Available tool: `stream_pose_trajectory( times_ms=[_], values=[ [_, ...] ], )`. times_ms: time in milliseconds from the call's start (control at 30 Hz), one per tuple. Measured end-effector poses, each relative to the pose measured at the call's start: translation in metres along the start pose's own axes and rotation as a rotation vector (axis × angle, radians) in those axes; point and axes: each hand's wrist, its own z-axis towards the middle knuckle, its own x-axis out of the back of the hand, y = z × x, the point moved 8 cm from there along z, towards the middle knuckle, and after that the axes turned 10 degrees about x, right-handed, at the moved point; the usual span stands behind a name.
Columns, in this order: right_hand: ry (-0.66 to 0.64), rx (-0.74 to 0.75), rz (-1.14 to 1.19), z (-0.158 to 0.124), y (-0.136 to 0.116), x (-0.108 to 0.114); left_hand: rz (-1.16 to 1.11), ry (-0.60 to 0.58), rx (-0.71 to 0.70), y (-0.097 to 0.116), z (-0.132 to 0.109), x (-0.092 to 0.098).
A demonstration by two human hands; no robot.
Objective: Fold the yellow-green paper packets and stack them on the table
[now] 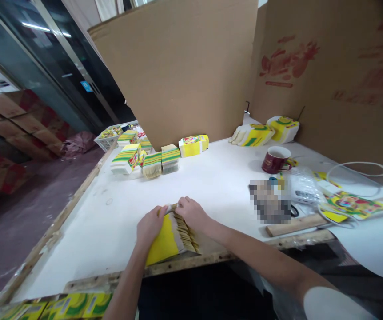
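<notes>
Both my hands grip one thick stack of flat yellow printed cartons (173,238) standing on edge at the near edge of the white table (218,186). My left hand (149,224) clasps the stack's yellow face from the left, fingers curled over its top. My right hand (193,213) presses the top right of the stack, fingers closed over the brown carton edges.
Several bundled stacks of yellow-green cartons (151,162) sit at the far left, more (265,131) at the back. A red mug (274,159), cables and printed sheets (353,204) lie right. Large cardboard panels (185,66) wall the back. A wooden stick (298,224) lies at the table's near right.
</notes>
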Motion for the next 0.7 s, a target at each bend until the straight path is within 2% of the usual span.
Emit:
stream_pose_trajectory(
  times_ms=[367, 700],
  values=[
    [-0.143, -0.111, 0.077, 0.021, 0.027, -0.013, 0.022, 0.012, -0.007, 0.002, -0.003, 0.003],
    [-0.183, -0.116, 0.069, 0.039, 0.026, -0.017, 0.046, 0.074, -0.016, 0.002, -0.005, 0.005]
  ],
)
